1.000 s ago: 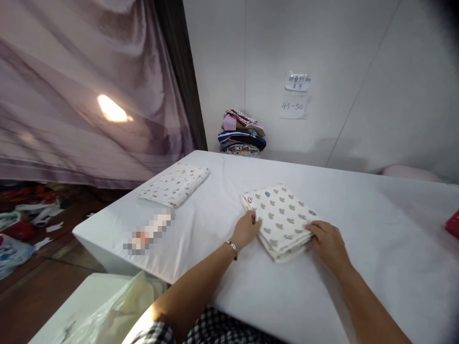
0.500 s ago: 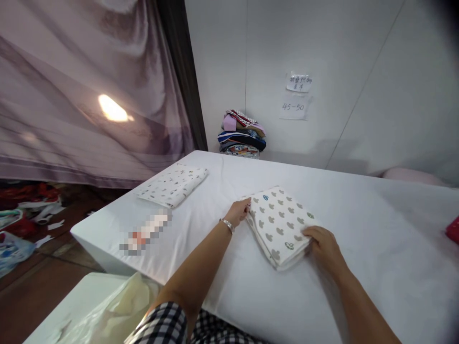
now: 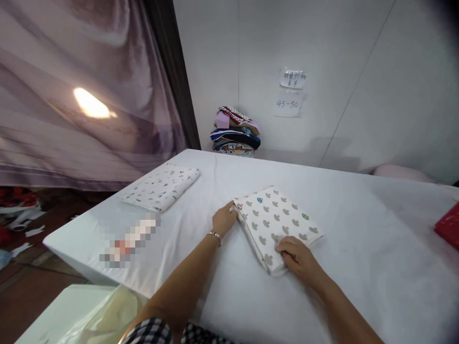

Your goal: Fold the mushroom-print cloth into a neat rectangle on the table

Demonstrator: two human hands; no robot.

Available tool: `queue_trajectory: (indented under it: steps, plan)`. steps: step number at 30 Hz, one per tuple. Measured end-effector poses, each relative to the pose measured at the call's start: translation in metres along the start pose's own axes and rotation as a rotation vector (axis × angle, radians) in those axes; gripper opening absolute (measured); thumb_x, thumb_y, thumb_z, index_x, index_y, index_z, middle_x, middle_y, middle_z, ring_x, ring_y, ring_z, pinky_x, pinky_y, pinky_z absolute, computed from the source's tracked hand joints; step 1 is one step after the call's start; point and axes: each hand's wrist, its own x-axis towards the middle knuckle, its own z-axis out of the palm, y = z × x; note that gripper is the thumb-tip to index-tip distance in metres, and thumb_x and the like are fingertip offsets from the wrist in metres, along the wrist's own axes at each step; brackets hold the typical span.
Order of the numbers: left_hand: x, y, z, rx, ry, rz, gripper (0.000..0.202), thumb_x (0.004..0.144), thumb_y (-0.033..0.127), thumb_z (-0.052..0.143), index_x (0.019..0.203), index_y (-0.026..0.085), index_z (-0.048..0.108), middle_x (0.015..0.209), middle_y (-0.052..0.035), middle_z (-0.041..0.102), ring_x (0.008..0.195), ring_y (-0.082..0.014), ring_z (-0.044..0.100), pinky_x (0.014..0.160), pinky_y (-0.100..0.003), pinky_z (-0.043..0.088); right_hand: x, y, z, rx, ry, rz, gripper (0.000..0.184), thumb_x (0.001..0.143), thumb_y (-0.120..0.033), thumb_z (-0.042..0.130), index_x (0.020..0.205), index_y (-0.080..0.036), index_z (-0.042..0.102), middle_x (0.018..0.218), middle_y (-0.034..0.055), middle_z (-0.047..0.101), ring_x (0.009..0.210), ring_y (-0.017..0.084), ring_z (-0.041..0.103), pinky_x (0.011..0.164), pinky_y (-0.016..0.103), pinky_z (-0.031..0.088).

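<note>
A folded white cloth (image 3: 274,215) with a grey mouse-head print and a few coloured motifs lies in layers in front of me, turned at an angle. At its left corner, my left hand (image 3: 224,219) is closed in a pinch on the layers; a bracelet circles that wrist. My right hand (image 3: 298,259) has its fingers curled over the near right edge, thumb and fingertips pressed together on the fabric. Part of that edge is hidden under the right hand.
A second folded printed cloth (image 3: 163,186) and a blurred-out item (image 3: 131,241) lie left on the white-covered table (image 3: 366,248). A fabric pile (image 3: 234,136) stands by the wall. Something red (image 3: 448,227) sits at the right edge. A plastic bag (image 3: 107,315) is lower left.
My right hand has slid from the cloth's right corner along its near edge, toward me and left. The left hand stays at the left corner. The view has shifted slightly right.
</note>
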Motion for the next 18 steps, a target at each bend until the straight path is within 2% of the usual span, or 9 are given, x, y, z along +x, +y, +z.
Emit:
queue_trajectory:
  steps: [2, 5, 8, 11, 14, 16, 18]
  plan:
    - [0.004, -0.004, -0.002, 0.225, 0.020, 0.044, 0.032, 0.079, 0.036, 0.049, 0.106, 0.028, 0.064, 0.079, -0.0037, 0.066, 0.082, -0.0234, 0.059, 0.067, -0.030, 0.038, 0.000, -0.001, 0.001, -0.011, -0.001, 0.013, 0.029, 0.078, -0.008, 0.039, 0.087, -0.024, 0.061, 0.088, 0.0032, 0.060, 0.084, 0.017, 0.056, 0.075, 0.033, 0.045]
    - [0.006, -0.005, -0.001, 0.330, -0.010, 0.064, 0.032, 0.084, 0.041, 0.043, 0.105, 0.030, 0.065, 0.085, -0.0032, 0.068, 0.084, -0.0224, 0.061, 0.068, -0.029, 0.040, 0.000, -0.002, 0.003, -0.034, 0.005, 0.021, 0.028, 0.078, -0.007, 0.038, 0.087, -0.023, 0.060, 0.088, 0.0034, 0.060, 0.084, 0.017, 0.055, 0.075, 0.033, 0.044]
    - [0.007, -0.003, 0.001, 0.350, 0.053, 0.096, 0.027, 0.083, 0.036, 0.047, 0.101, 0.026, 0.064, 0.087, -0.0024, 0.067, 0.082, -0.0191, 0.061, 0.069, -0.027, 0.042, 0.000, -0.003, 0.004, -0.061, 0.006, 0.027, 0.028, 0.078, -0.007, 0.038, 0.089, -0.023, 0.058, 0.090, 0.0035, 0.060, 0.085, 0.018, 0.055, 0.075, 0.033, 0.044]
    - [0.010, -0.001, 0.003, 0.300, 0.116, 0.157, 0.033, 0.078, 0.031, 0.055, 0.109, 0.021, 0.058, 0.103, -0.0044, 0.064, 0.087, -0.0177, 0.061, 0.074, -0.027, 0.045, 0.000, -0.004, 0.005, -0.086, 0.004, 0.030, 0.027, 0.077, -0.006, 0.038, 0.088, -0.023, 0.057, 0.089, 0.0033, 0.060, 0.086, 0.018, 0.055, 0.076, 0.034, 0.044]
    - [0.021, -0.001, 0.005, 0.264, 0.060, 0.293, 0.044, 0.074, 0.020, 0.055, 0.118, 0.022, 0.054, 0.117, -0.0041, 0.060, 0.098, -0.0174, 0.058, 0.083, -0.026, 0.045, 0.000, -0.005, 0.005, -0.104, 0.006, 0.026, 0.028, 0.075, -0.005, 0.038, 0.086, -0.023, 0.057, 0.087, 0.0031, 0.059, 0.086, 0.018, 0.055, 0.076, 0.033, 0.043]
    - [0.031, -0.001, 0.007, 0.297, 0.018, 0.313, 0.039, 0.074, 0.015, 0.051, 0.110, 0.025, 0.060, 0.113, -0.0012, 0.063, 0.102, -0.0185, 0.058, 0.086, -0.028, 0.044, 0.000, -0.004, 0.005, -0.112, 0.000, 0.021, 0.029, 0.074, -0.004, 0.038, 0.086, -0.023, 0.057, 0.087, 0.0031, 0.059, 0.085, 0.018, 0.055, 0.076, 0.033, 0.043]
    - [0.040, -0.003, 0.010, 0.333, 0.023, 0.274, 0.034, 0.075, 0.014, 0.047, 0.101, 0.027, 0.066, 0.107, 0.0003, 0.066, 0.101, -0.0203, 0.058, 0.086, -0.030, 0.044, 0.001, -0.003, 0.006, -0.112, -0.003, 0.009, 0.031, 0.073, -0.003, 0.038, 0.087, -0.022, 0.058, 0.089, 0.0036, 0.060, 0.086, 0.018, 0.055, 0.076, 0.033, 0.043]
